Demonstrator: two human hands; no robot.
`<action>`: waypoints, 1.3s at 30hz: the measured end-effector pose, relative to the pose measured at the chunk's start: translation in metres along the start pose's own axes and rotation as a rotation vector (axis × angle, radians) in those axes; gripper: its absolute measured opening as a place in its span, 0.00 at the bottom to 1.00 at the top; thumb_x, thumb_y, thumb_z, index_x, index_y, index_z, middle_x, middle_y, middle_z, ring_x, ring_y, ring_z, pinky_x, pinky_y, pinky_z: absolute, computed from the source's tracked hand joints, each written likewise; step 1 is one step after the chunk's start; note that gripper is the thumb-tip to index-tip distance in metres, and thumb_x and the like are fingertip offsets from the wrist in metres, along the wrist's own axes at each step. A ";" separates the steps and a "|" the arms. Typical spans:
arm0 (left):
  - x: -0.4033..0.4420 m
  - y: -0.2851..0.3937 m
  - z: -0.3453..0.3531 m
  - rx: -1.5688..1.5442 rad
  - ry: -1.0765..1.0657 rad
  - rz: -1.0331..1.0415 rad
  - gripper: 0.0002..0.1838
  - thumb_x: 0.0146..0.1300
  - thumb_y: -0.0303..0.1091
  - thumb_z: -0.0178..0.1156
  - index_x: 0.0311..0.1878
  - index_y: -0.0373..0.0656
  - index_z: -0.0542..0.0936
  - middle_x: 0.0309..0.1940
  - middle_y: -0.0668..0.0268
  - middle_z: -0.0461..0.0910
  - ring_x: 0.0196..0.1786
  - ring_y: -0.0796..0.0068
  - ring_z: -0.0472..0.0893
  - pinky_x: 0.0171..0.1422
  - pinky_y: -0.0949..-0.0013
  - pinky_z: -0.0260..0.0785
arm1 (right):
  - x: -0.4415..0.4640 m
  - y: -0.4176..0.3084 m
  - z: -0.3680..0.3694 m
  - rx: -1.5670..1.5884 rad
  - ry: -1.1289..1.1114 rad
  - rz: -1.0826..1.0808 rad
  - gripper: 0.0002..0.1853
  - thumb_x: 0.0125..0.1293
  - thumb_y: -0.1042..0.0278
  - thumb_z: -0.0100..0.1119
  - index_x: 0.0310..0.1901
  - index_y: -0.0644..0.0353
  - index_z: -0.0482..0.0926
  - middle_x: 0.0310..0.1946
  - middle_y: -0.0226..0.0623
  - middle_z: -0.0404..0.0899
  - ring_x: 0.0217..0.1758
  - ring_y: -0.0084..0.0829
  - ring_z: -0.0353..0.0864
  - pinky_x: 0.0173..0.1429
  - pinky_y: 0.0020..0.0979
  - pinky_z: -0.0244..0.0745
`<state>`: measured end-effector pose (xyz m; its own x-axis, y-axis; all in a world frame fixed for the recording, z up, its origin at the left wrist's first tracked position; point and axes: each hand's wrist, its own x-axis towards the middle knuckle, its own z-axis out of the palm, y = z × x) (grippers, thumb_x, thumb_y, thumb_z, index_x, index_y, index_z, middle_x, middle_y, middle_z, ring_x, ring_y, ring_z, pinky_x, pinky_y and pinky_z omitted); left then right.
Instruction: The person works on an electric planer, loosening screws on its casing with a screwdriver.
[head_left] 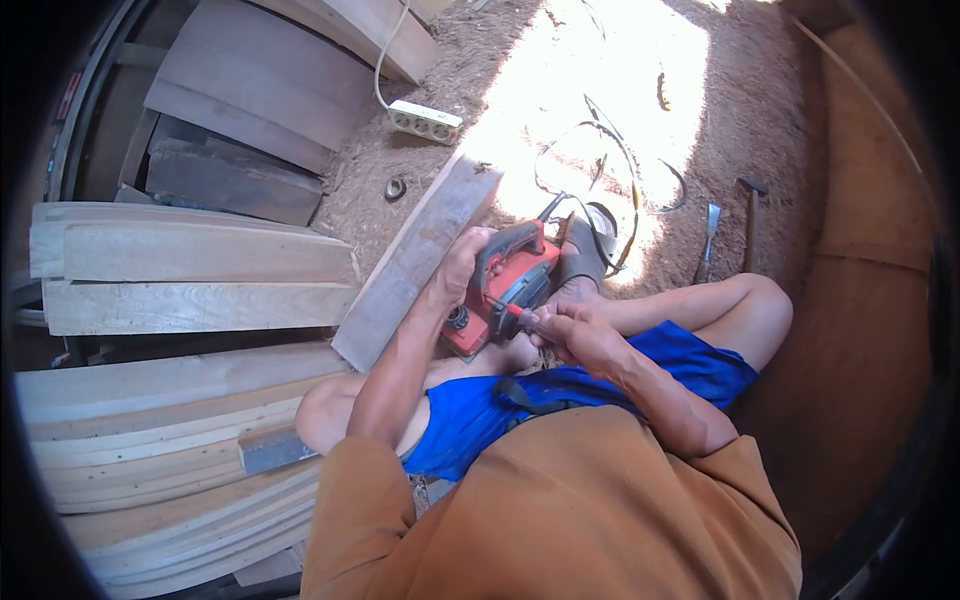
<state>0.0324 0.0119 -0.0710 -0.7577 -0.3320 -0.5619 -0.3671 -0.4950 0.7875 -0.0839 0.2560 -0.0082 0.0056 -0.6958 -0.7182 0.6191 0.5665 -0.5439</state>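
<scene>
A red and dark grey electric planer (523,272) rests tilted in my lap, between my bent legs. My left hand (461,266) is closed around the planer's body near its rear handle and steadies it. In my right hand (580,333) is a screwdriver (525,317) with a red and clear handle. Its tip points left at the planer's side; whether it sits in a screw is too small to tell. A round black knob (458,318) shows at the planer's near end.
A long plank (415,262) lies left of the planer, and stacked boards (200,308) fill the left side. A power strip (425,121) lies on the shavings-covered floor. Ahead is a loose black cable (632,165). A chisel (709,240) and a hammer (753,220) lie at right.
</scene>
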 end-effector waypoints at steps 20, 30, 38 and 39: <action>-0.028 0.039 -0.009 0.756 0.078 0.146 0.25 0.62 0.35 0.75 0.62 0.40 0.86 0.40 0.61 0.90 0.41 0.76 0.87 0.49 0.66 0.80 | 0.040 -0.075 -0.108 -1.059 0.874 -0.552 0.17 0.80 0.64 0.50 0.63 0.64 0.75 0.40 0.65 0.85 0.45 0.62 0.87 0.51 0.58 0.78; -0.032 0.035 -0.047 0.429 -0.066 0.047 0.26 0.64 0.30 0.73 0.66 0.40 0.83 0.42 0.72 0.85 0.39 0.84 0.81 0.45 0.73 0.78 | 0.075 -0.073 -0.104 -1.361 0.814 -0.620 0.27 0.64 0.70 0.58 0.67 0.60 0.80 0.66 0.55 0.78 0.67 0.55 0.77 0.73 0.53 0.70; -0.063 0.051 -0.033 0.496 -0.195 0.022 0.27 0.62 0.27 0.70 0.66 0.42 0.83 0.50 0.68 0.86 0.54 0.77 0.82 0.63 0.67 0.75 | 0.036 -0.122 -0.050 -1.494 0.065 -0.543 0.30 0.62 0.61 0.64 0.68 0.52 0.83 0.64 0.44 0.83 0.68 0.48 0.76 0.77 0.49 0.62; -0.064 0.052 -0.032 0.525 -0.201 0.038 0.27 0.61 0.26 0.70 0.66 0.42 0.83 0.51 0.67 0.86 0.56 0.76 0.81 0.65 0.66 0.75 | 0.032 -0.125 -0.041 -1.524 0.028 -0.498 0.30 0.62 0.58 0.66 0.68 0.52 0.83 0.64 0.43 0.83 0.69 0.48 0.76 0.78 0.49 0.61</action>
<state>0.0787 -0.0184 -0.0021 -0.8443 -0.1571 -0.5123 -0.5183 -0.0031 0.8552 -0.1933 0.1809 0.0185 0.0281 -0.9386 -0.3440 -0.7686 0.1997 -0.6078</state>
